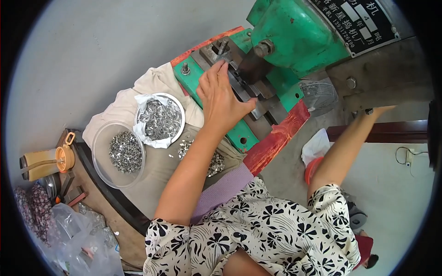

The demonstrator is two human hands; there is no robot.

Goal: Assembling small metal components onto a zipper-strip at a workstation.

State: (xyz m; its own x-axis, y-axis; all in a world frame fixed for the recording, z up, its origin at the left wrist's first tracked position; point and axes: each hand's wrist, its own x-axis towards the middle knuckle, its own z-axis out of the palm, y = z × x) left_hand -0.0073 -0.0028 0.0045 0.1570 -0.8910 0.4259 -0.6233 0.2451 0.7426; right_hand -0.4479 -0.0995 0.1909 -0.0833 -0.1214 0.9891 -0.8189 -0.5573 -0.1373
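My left hand (222, 99) rests on the dark steel die (237, 87) of a green press (294, 37). Its thumb is spread from the fingers, and the fingertips touch the die's far end. Whether a small part lies under them cannot be seen. My right forearm (345, 147) reaches out to the right, and the hand there is hidden behind the machine's frame. Left of the press, a metal bowl (181, 112) lined with white plastic holds shiny thin metal pieces. A clear plastic tub (99, 161) beside it contains small metal bits. More bits (215, 164) lie in a pile under my left forearm.
Beige cloth (161, 78) covers the bench under the containers. A red-painted edge (276, 142) borders the green press base. At left stand a yellowish jar with an orange lid (64, 158) and clear plastic bags (83, 239). A red bucket (313, 168) is by my right arm.
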